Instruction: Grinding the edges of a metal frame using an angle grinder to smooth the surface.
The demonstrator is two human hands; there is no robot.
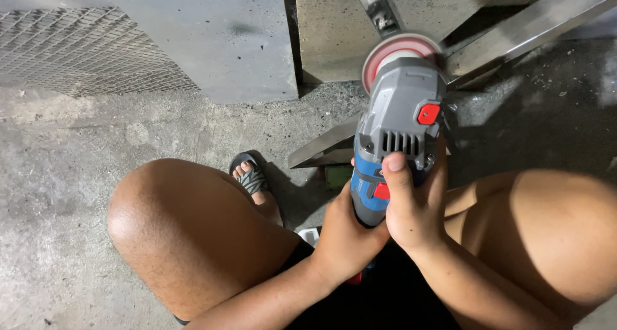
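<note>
I hold a blue and grey angle grinder in front of me with both hands. My left hand wraps the lower blue body from the left. My right hand grips it from the right, thumb lying up along the grey head below the vent slots. The grinder's reddish disc is at the far end, against a long metal angle bar that runs diagonally from upper right down to the middle.
My bare knees flank the tool; my left foot in a grey sandal rests on the concrete floor. A grey metal panel and an expanded-mesh sheet stand at the back left. A second plate stands behind the disc.
</note>
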